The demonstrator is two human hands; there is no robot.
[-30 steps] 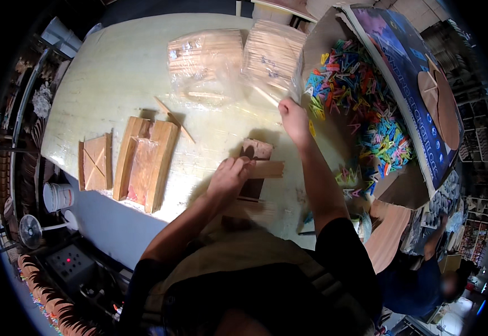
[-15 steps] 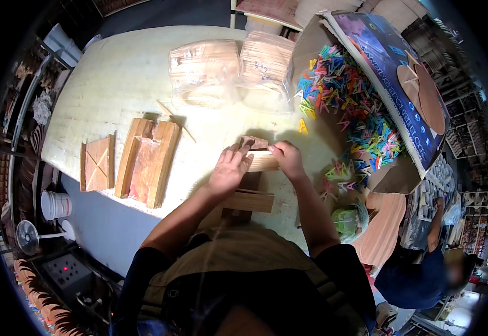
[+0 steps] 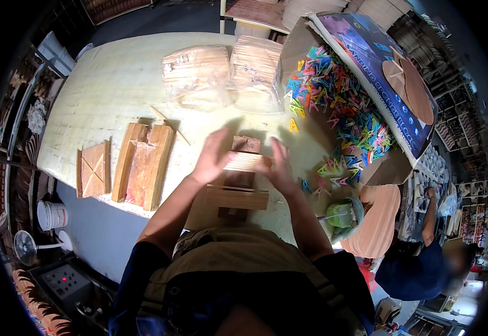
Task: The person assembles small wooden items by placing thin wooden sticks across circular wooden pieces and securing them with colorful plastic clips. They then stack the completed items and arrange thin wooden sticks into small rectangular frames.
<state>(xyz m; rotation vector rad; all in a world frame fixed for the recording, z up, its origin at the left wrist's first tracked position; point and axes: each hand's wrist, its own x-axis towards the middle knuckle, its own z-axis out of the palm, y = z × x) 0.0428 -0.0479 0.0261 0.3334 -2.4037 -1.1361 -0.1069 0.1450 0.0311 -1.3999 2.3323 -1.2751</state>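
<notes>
Thin pale wooden strips (image 3: pixel 245 162) lie side by side across a reddish-brown wooden jig (image 3: pixel 247 144) in front of me. At their left end is my left hand (image 3: pixel 211 161), its fingers apart and slightly blurred, its thumb close to the strips. My right hand (image 3: pixel 280 168) is at the right end, fingers raised and apart; whether it touches the strips I cannot tell. Neither hand grips anything. Closer to my body, more wooden strips (image 3: pixel 237 198) are laid across the lower part of the jig.
To the left stand a wooden trough-like mould (image 3: pixel 163 168) and a flat wooden panel (image 3: pixel 94 171) with crossed sticks. Bagged strips (image 3: pixel 196 70) lie at the back. On the right, a cardboard box (image 3: pixel 375 84) holds coloured clips (image 3: pixel 333 95), near a green cup (image 3: pixel 340 215). A co-worker (image 3: pixel 417 269) is at far right.
Both hands have let go of the jig's top and spread apart, leaving the strips lying across it. The whole view has shifted slightly.
</notes>
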